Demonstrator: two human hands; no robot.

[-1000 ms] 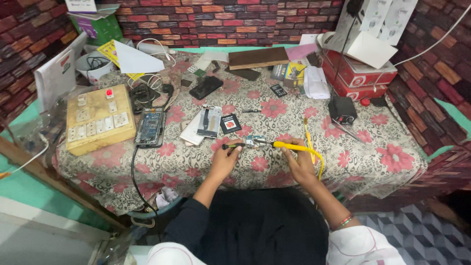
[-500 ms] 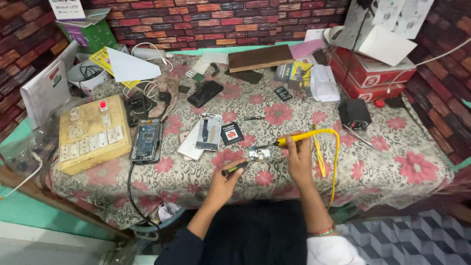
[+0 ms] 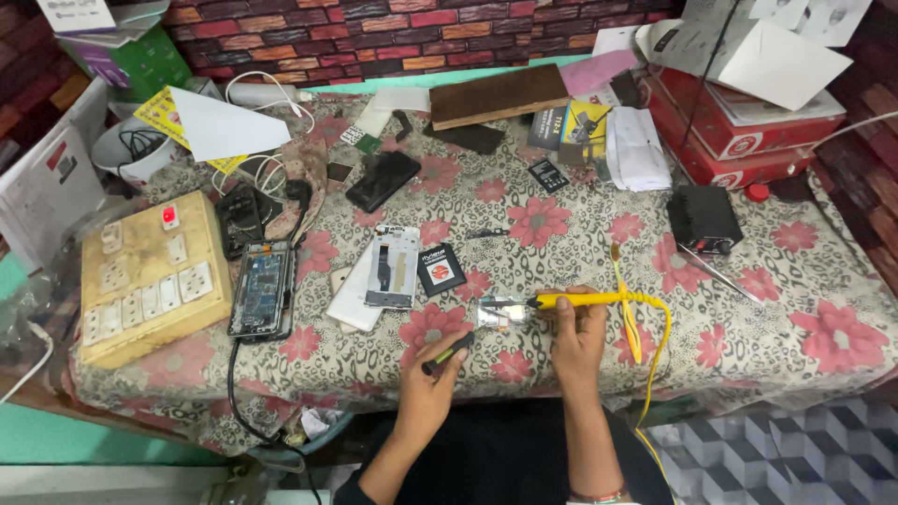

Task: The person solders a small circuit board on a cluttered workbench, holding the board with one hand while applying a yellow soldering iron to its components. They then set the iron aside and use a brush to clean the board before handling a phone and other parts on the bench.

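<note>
Two hands at one small silvery circuit board [image 3: 502,312] lying on the floral-cloth tabletop [image 3: 748,309], risk of slip or scorch.
Right hand [image 3: 578,339] has its grip closed on a yellow-handled soldering iron [image 3: 580,300], tip at the board; left hand [image 3: 428,385] pinches a thin dark tool [image 3: 447,353] just short of it. Board looks unclamped: a nudge could skid it; the yellow cord [image 3: 655,346] hanging off the edge could tug the iron.

Table under flowered cloth [image 3: 795,281]; on it lie switchboard [image 3: 150,276], opened phone [image 3: 262,290], black phone [image 3: 383,180], wooden board [image 3: 500,93], red boxes [image 3: 739,131].
</note>
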